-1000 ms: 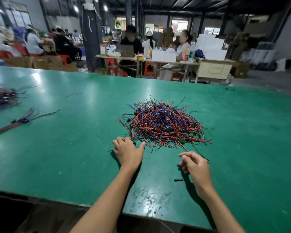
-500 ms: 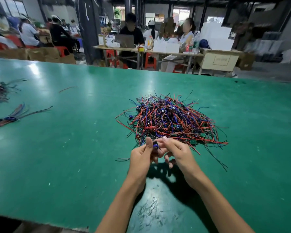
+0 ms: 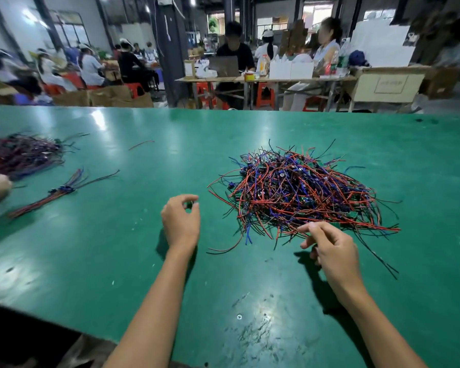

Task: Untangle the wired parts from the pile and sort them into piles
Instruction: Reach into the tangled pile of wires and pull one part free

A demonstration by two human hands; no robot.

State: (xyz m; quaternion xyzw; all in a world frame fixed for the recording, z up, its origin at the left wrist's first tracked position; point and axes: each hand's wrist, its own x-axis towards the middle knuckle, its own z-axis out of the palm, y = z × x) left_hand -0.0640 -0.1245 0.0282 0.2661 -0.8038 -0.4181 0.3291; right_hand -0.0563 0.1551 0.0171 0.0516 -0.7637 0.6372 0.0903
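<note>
My left hand (image 3: 180, 224) pinches a small dark part, I think (view's poor); right hand (image 3: 329, 251) hangs loose, empty. The pile (image 3: 298, 192) is light, springy wire: grip part bodies.

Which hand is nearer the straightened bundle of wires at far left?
Left. The left hand is right of the straightened wire bundle; the right hand lies farther right.

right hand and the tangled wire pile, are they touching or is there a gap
Touching. The head view shows the right hand at the near edge of the tangled wire pile, its extended index finger lying on the red and black wire ends there.
</note>
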